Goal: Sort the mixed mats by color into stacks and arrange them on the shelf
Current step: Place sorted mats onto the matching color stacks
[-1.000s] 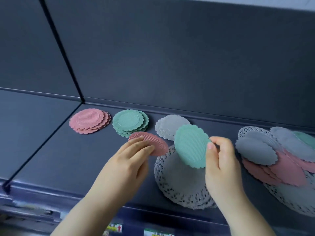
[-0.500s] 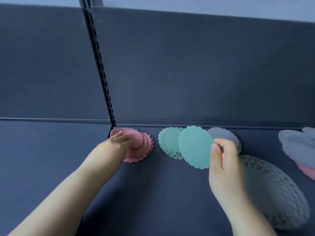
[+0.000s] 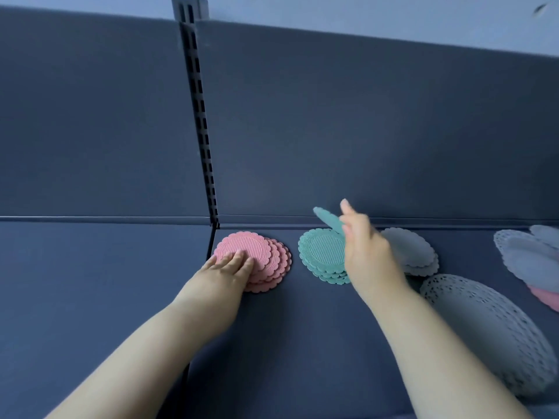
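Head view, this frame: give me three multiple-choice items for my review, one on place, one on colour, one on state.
1. Where does the green stack lie?
A. left of the pink stack
B. between the pink stack and the grey stack
C. on the lace doily

2. What colour is the mat in the right hand?
A. green
B. pink
C. white

3. What is the left hand doing?
A. lifting a grey mat
B. hanging clear of the shelf
C. resting flat on the pink stack

Answers: 1 B, the green stack has pink on its left and grey on its right; 2 A, the raised mat matches the green stack below it; 3 C, the fingers lie flat on the top pink mat.
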`<state>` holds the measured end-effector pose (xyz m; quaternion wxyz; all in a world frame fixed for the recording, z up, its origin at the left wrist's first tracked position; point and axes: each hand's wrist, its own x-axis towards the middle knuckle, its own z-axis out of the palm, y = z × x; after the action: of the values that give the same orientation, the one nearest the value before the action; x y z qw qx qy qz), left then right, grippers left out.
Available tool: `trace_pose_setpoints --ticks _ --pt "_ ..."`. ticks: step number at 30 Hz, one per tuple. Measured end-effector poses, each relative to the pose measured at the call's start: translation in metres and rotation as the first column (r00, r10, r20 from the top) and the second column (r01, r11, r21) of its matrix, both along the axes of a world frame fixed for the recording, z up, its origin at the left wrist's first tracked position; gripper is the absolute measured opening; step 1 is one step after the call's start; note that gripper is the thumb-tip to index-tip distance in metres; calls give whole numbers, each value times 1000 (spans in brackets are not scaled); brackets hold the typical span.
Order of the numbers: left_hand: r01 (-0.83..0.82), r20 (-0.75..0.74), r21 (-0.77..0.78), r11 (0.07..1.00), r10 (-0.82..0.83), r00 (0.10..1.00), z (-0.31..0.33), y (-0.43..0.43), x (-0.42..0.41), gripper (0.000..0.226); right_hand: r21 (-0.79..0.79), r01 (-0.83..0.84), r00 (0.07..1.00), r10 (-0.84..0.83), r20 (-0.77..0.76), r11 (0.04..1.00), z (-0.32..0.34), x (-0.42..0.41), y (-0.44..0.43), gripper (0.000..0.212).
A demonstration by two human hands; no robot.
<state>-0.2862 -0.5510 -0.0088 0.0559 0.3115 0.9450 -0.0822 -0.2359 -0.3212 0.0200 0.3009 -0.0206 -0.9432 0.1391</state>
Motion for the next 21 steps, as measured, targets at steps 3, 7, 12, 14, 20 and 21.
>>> trace_pose_setpoints --ticks 3,7,12,14,20,21 --pt "8 -27 -6 1000 -8 1000 -5 1 0 59 125 -58 923 6 384 991 -17 -3 -5 23" --pt "12 -37 28 1000 -11 999 -9 3 0 55 24 -66 887 48 460 998 -22 1 -15 40" --pt "33 -100 249 968 -9 995 4 7 2 53 -52 -77 837 93 540 996 -20 0 -12 46" --pt "102 -221 325 940 -30 975 5 6 5 48 -123 -119 822 167 544 985 -17 6 -9 42" --pt "186 -313 386 904 -61 948 27 34 32 43 -185 -189 845 255 469 964 -5 31 11 46" --pt "192 -326 395 899 -58 944 30 42 38 43 -184 -198 849 262 459 963 -2 37 16 48"
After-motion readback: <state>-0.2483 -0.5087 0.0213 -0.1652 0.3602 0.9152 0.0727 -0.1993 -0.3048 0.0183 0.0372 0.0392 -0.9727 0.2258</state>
